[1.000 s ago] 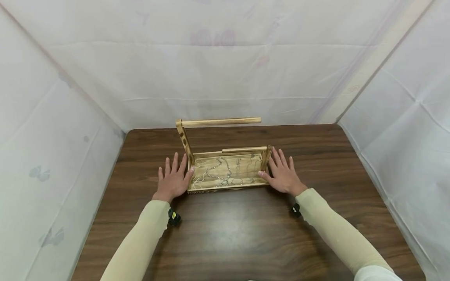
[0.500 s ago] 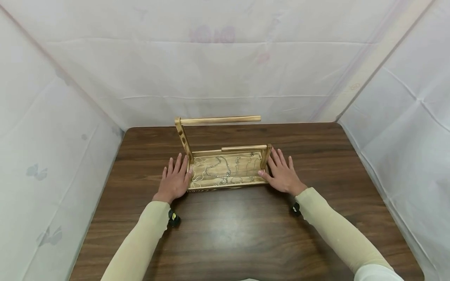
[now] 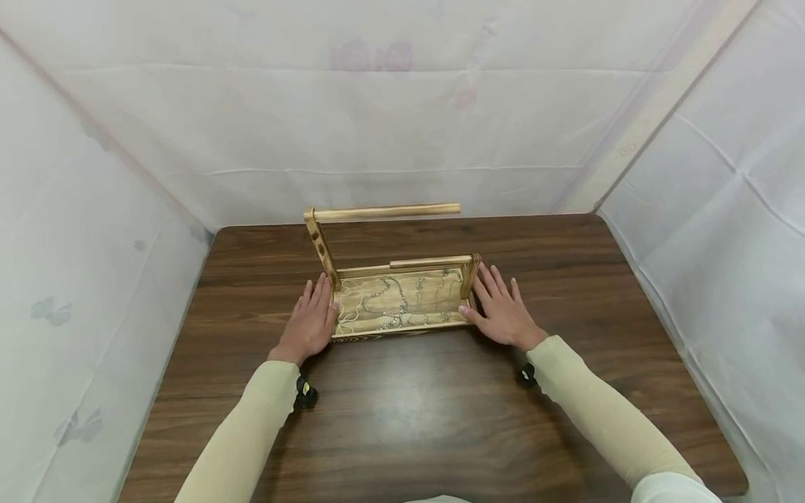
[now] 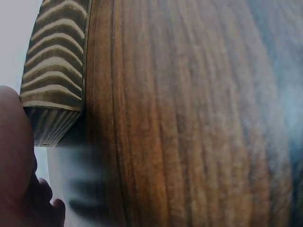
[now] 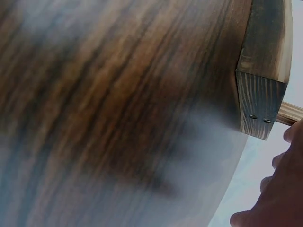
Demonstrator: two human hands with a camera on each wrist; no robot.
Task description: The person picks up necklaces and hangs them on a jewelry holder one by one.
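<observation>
Burnt pale wood: a shallow wooden tray sits mid-table on the dark brown table, w/ an upright post at its left end carrying a long wooden bar across the top. Inside we see silver chains lying loose on the tray floor, tangled in loops.

Our left hand lies flat against the tray's left end, fingers straight and together, tips near the post's foot. Right hand does the same at the right end — fingers spread a bit, thumb touching the near right corner. Neither hand curls round anything; both are flat and relaxed, palms down on the table, sides pressed to the tray.

Wrist views are blurry. The left one shows the tray's scorched ridged corner by the hand's edge; the right one shows an end block w/ two small screws — prob. the tray's right end, hard to be sure. White sheeting hangs on three sides.
</observation>
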